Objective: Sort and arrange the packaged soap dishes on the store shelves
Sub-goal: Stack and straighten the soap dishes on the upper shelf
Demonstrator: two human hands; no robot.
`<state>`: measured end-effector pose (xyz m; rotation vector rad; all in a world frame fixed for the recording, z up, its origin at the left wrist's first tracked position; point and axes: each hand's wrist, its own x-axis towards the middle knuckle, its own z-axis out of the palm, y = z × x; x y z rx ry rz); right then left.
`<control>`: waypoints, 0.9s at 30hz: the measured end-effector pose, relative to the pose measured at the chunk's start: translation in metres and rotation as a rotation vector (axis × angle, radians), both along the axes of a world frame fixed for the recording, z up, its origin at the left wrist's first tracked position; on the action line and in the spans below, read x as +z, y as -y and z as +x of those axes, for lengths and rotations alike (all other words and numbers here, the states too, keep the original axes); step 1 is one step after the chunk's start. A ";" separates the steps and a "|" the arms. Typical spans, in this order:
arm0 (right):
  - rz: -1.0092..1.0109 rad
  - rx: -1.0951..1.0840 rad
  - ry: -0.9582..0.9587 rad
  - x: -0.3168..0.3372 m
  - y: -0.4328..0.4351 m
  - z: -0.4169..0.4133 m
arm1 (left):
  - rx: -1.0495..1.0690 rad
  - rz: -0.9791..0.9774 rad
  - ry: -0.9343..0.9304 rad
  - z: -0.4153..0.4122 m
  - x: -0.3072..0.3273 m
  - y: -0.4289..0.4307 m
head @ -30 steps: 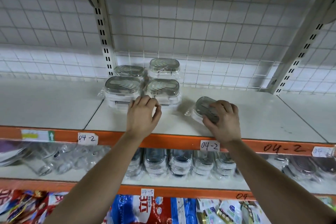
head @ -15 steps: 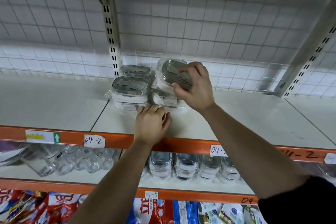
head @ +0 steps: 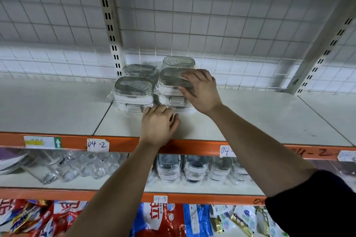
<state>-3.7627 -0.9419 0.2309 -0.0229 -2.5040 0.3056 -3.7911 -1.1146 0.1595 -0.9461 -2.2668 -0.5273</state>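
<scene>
White shelf (head: 250, 117), orange rail (head: 192, 146): your right hand (head: 202, 90) grips the top soap dish (head: 169, 79) on the front-right stack (head: 176, 102), left hand (head: 158, 127) at its foot with fingers (head: 156, 110) loosely curled, empty. Square the dish over the stack before releasing (it looks apt to slide)

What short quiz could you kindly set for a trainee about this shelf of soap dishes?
1. True or false: the right hand holds the top soap dish of the front right stack.
2. How many stacks of soap dishes stand on the top shelf? A: two. B: four. C: six.
3. Fill in: the handwritten label on the orange shelf edge, left of the left hand, reads ____.

Key: 1 true; 2 B; 3 04-2.
</scene>
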 end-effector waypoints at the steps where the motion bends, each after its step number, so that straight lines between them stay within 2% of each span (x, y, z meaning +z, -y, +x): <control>1: -0.026 0.001 -0.011 -0.001 -0.003 0.008 | -0.009 -0.010 -0.008 0.001 0.000 0.001; 4: -0.078 -0.006 -0.054 -0.007 -0.018 0.037 | -0.036 0.007 -0.005 0.004 0.003 0.000; 10: -0.237 -0.072 -0.190 -0.032 -0.048 0.114 | -0.151 0.204 -0.030 0.067 0.003 -0.041; 21: -0.321 -0.116 -0.138 -0.107 -0.111 0.278 | -0.313 0.123 0.110 0.206 -0.057 -0.122; 27: -0.368 -0.179 0.021 -0.186 -0.163 0.336 | -0.355 0.006 0.293 0.254 -0.125 -0.157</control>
